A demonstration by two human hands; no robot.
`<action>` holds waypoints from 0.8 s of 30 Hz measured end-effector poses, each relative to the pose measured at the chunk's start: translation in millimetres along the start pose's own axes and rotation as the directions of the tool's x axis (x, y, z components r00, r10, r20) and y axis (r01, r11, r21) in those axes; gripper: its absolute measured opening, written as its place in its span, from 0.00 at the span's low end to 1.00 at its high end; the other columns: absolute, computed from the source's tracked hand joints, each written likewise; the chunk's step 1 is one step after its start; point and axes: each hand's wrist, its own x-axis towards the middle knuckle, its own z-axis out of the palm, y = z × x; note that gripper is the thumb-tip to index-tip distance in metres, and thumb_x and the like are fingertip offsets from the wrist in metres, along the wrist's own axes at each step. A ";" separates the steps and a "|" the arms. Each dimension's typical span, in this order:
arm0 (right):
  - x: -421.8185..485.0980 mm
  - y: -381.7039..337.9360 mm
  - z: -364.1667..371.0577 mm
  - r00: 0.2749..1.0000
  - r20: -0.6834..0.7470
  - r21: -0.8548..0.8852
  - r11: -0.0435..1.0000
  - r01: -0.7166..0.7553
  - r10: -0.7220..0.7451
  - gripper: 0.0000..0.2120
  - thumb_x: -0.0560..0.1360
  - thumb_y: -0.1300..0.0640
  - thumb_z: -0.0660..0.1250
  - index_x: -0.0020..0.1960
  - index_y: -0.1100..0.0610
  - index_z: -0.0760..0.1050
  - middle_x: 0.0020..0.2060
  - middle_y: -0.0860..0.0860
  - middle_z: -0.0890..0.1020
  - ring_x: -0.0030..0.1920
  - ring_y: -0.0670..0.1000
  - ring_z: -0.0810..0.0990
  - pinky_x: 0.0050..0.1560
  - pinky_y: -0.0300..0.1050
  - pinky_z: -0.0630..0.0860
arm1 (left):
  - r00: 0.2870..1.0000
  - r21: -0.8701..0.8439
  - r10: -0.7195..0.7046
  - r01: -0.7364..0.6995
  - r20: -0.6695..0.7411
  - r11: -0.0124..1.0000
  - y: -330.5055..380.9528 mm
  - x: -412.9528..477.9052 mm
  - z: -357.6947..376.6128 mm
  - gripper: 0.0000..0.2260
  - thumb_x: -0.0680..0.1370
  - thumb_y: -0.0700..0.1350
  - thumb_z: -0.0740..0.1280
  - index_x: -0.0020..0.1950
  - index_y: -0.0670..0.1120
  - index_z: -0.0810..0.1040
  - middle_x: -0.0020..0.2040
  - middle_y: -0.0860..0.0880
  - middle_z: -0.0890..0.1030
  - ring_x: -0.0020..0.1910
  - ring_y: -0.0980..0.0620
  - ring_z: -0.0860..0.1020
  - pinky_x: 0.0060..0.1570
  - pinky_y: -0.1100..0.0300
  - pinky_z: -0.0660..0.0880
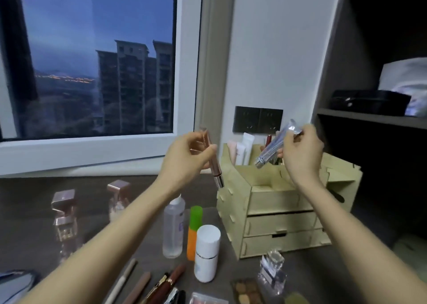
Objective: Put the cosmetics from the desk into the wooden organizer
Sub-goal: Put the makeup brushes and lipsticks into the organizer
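My right grip pinches the silver tube above the open top of the wooden organizer. The tube's long axis slants, with the cap end low and leftward, toward a compartment. My left grip holds a rose tube nearly upright, just beside the organizer's left wall. I judge the right is nearer.

The organizer stands at the right of the table, with tubes upright in its rear top compartments. Left of it stand three bottles, with two perfume bottles farther left. Pencils, a palette and a flask sit nearer the front edge. The left hand holds a stick beside the organizer's left wall, and the right hand holds a tube above its top.
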 end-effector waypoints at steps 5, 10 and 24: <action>34.4 29.7 51.9 0.995 0.097 -0.225 0.974 0.034 -0.012 0.08 0.79 0.60 0.55 0.49 0.64 0.69 0.41 0.61 0.79 0.39 0.59 0.76 0.36 0.52 0.72 | 0.998 0.126 0.058 -0.062 0.032 0.990 -7.5 41.3 32.9 0.09 0.74 0.44 0.68 0.52 0.43 0.79 0.41 0.49 0.79 0.45 0.44 0.82 0.49 0.49 0.81; 50.8 54.8 92.1 0.969 0.238 -0.364 0.931 0.028 0.063 0.10 0.79 0.60 0.55 0.54 0.66 0.69 0.49 0.66 0.78 0.50 0.64 0.75 0.46 0.56 0.73 | 0.999 0.094 0.034 -0.035 0.018 0.995 -20.5 70.5 51.2 0.10 0.74 0.43 0.69 0.54 0.42 0.78 0.41 0.49 0.79 0.47 0.43 0.81 0.51 0.46 0.79; 60.3 69.5 96.9 0.867 0.486 -0.311 0.949 0.053 0.111 0.15 0.80 0.58 0.50 0.51 0.62 0.75 0.38 0.62 0.83 0.41 0.61 0.83 0.57 0.57 0.76 | 0.999 0.053 0.008 -0.010 0.041 0.999 -40.7 97.6 75.4 0.05 0.74 0.42 0.69 0.48 0.45 0.81 0.39 0.49 0.79 0.43 0.47 0.81 0.50 0.47 0.80</action>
